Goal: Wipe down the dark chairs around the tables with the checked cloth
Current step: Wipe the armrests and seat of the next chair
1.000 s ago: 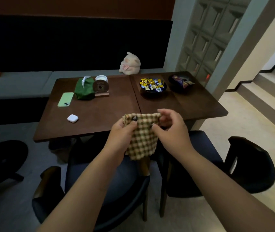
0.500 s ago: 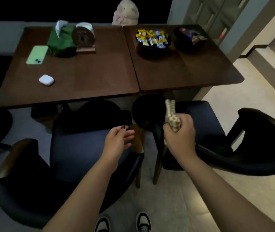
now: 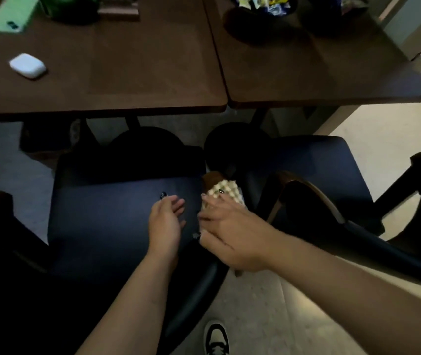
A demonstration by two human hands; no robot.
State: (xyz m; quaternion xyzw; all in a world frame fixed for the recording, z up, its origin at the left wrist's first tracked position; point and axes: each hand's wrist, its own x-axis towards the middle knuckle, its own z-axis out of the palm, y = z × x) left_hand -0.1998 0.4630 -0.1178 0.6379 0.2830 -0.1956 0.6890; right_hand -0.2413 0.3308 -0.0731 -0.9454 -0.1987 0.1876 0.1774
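Observation:
My right hand (image 3: 229,231) presses the folded checked cloth (image 3: 226,192) flat against the right armrest of the dark blue chair (image 3: 107,226) in front of me. Only the cloth's far end shows beyond my fingers. My left hand (image 3: 165,221) hovers open just above the seat, a little left of the cloth, holding nothing. A second dark chair (image 3: 332,175) stands close on the right, its curved wooden armrest beside my right wrist.
Two brown tables (image 3: 153,73) stand pushed together beyond the chairs, bearing a white earbud case (image 3: 27,65), a green phone (image 3: 12,15) and dark bowls of sweets (image 3: 258,14). Round table bases sit under them. My shoe (image 3: 215,339) is on the pale floor.
I have leaned down and closer. My right hand dropped with the cloth from the air onto the chair's armrest; my left hand, having let go of the cloth a second ago, lowered over the seat.

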